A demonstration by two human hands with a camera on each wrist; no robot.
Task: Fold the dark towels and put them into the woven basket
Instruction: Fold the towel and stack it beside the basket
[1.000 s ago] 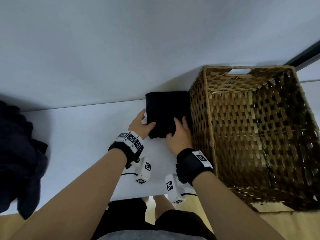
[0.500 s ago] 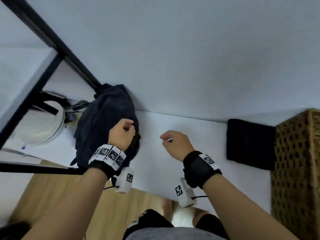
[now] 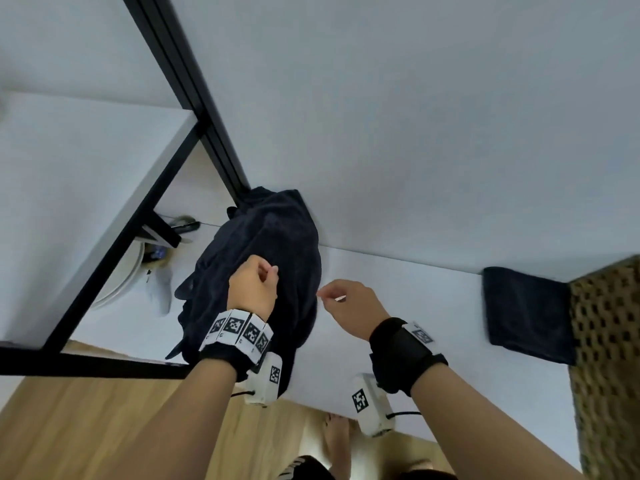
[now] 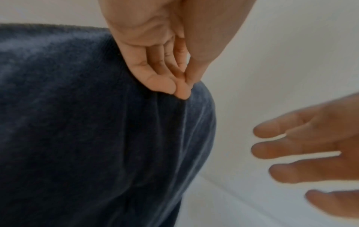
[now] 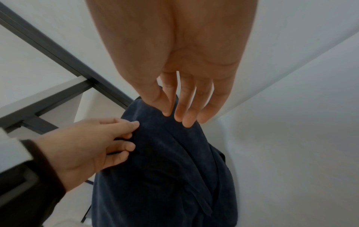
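L hand pinching towel pile, no legible text

A white table bears a crumpled dark towel heap, a folded towel and a woven basket.

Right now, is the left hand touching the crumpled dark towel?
Touching. In the left wrist view the left hand pinches a fold of the crumpled dark towel between thumb and fingers; the right wrist view agrees.
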